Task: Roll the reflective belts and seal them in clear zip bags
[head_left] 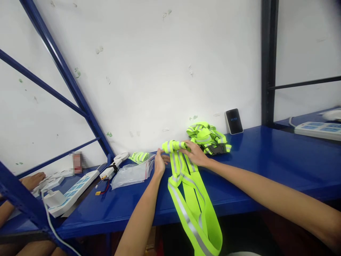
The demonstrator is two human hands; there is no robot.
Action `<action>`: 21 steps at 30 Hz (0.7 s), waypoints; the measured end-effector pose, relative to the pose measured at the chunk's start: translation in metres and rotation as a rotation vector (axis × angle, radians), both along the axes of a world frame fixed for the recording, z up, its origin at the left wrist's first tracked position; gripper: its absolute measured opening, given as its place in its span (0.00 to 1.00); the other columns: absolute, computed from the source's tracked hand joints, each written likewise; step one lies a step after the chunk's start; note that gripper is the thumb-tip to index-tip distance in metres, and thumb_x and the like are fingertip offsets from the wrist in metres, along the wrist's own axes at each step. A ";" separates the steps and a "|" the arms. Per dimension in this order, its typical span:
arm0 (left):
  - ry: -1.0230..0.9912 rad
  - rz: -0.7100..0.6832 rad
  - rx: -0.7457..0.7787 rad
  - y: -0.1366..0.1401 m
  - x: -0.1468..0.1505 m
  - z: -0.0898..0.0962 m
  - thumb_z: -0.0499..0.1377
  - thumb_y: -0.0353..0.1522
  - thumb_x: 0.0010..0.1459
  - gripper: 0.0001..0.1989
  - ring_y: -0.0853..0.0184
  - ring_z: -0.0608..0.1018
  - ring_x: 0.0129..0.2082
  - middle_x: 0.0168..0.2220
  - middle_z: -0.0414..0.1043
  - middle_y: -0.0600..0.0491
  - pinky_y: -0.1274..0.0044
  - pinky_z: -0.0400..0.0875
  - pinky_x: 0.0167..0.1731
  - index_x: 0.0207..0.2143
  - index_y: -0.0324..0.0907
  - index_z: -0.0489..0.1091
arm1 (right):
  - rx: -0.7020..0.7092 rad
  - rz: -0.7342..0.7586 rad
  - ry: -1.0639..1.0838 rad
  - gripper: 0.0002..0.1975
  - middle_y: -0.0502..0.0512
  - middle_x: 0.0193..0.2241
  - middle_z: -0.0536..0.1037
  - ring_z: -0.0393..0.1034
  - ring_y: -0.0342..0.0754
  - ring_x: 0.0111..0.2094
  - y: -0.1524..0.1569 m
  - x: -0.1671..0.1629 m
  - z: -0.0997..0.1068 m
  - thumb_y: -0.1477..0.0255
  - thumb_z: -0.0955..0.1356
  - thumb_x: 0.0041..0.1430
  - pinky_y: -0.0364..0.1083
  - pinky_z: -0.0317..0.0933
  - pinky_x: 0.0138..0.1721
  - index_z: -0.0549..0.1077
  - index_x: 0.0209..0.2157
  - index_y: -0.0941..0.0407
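A neon-yellow reflective strap with silver stripes lies across the blue shelf and hangs in a loop over its front edge. Its far end is rolled into a small bundle. My left hand grips the left end of that roll, and my right hand grips the right end. Just behind my right hand sits a heap of similar reflective straps with a black buckle. Left of my left hand are clear plastic bags and a bagged piece of the same neon strap.
A white handheld fan and a white battery pack with wires lie to the left. A small clock display leans at the wall. Power strips sit at the far left and right. Blue frame posts rise beside me; a co-worker's hand shows left.
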State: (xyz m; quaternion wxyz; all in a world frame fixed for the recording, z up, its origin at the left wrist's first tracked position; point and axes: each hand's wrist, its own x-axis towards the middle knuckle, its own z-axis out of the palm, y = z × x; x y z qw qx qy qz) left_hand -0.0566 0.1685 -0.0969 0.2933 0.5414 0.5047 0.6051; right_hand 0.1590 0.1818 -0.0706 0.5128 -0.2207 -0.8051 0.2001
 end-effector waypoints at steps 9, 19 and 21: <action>0.239 -0.089 0.191 -0.019 0.013 0.006 0.56 0.32 0.54 0.39 0.55 0.54 0.66 0.68 0.43 0.51 0.66 0.60 0.56 0.66 0.54 0.43 | -0.943 0.331 0.481 0.10 0.56 0.28 0.78 0.73 0.50 0.28 -0.009 -0.007 0.007 0.63 0.67 0.58 0.50 0.70 0.34 0.72 0.32 0.57; 0.166 -0.154 0.177 -0.019 0.018 0.010 0.60 0.35 0.53 0.27 0.57 0.68 0.57 0.56 0.67 0.46 0.69 0.65 0.53 0.56 0.43 0.63 | -0.948 0.479 0.302 0.14 0.53 0.22 0.75 0.68 0.44 0.21 -0.009 -0.007 0.002 0.61 0.69 0.57 0.44 0.66 0.23 0.72 0.28 0.59; 0.066 -0.167 0.151 -0.016 0.018 0.009 0.61 0.38 0.52 0.23 0.58 0.74 0.50 0.49 0.73 0.47 0.69 0.68 0.49 0.50 0.42 0.67 | -0.864 0.544 0.190 0.17 0.55 0.25 0.76 0.69 0.44 0.23 -0.009 -0.002 0.004 0.59 0.69 0.56 0.44 0.66 0.27 0.73 0.29 0.60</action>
